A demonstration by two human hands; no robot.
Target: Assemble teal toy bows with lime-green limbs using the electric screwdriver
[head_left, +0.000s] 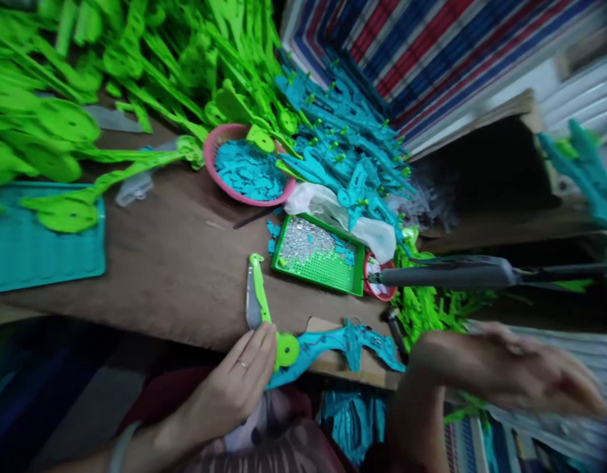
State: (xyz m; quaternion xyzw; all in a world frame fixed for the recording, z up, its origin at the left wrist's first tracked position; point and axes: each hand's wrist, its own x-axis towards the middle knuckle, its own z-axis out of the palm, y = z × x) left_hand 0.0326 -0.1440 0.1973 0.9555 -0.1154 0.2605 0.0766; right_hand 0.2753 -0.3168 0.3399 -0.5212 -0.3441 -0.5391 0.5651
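My left hand [251,368] is closed on a bright green plastic part [286,349], with a round disc at the near end and a narrow arm reaching away from me. A translucent blade-like strip [253,299] lies along that arm. Beside the disc, a long blue plastic piece [328,341] with a cross-shaped middle rests at the table's front edge, partly on a brown board. My right hand [520,371] is stretched out to the right, blurred by motion, its fingers extended and nothing visible in them.
A green tray [323,279] of small metal pieces stands beyond the blue piece. A pink basket [215,171] holds blue bits. Green parts [175,59] and blue parts [343,125] are heaped behind. A dark rod-like tool [446,274] juts in from the right above a red basket [389,295].
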